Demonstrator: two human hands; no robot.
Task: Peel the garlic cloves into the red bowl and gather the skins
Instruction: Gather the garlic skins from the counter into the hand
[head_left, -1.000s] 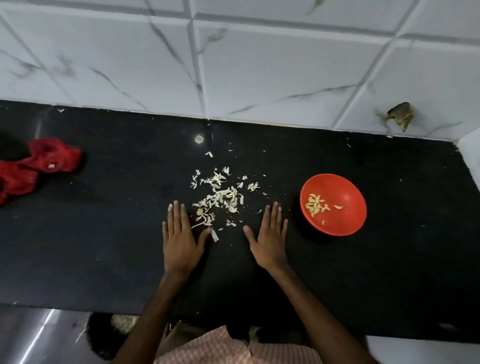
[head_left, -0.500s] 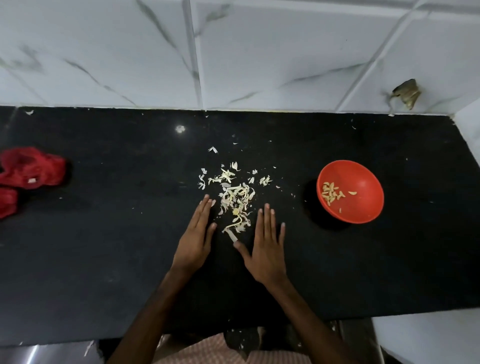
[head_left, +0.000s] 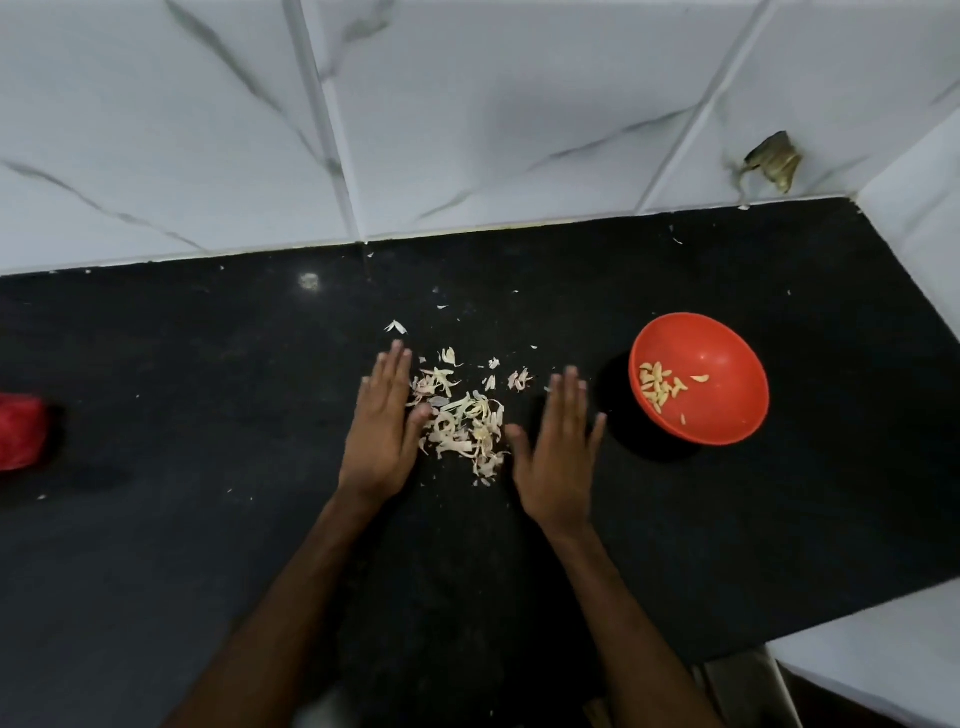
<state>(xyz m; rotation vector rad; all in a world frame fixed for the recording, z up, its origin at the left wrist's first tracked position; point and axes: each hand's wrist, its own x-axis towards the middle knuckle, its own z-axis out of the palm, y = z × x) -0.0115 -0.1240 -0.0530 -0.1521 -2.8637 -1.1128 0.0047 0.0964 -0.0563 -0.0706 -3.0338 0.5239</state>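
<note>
Peeled cloves lie in the bowl, right of the right hand. The skins sit between it and the left hand. All fingers are straight, holding nothing. It looks like gathering time: next, push the skins together.

My left hand and my right hand are bare, and so are my left forearm and right forearm, uncovered from the wrists down to the bottom edge of the view. My fingers are long and slim, with short nails that show pale at the tips. My right hand looks slightly blurred. A pale smear low between my arms may be my clothing; I cannot tell
</note>
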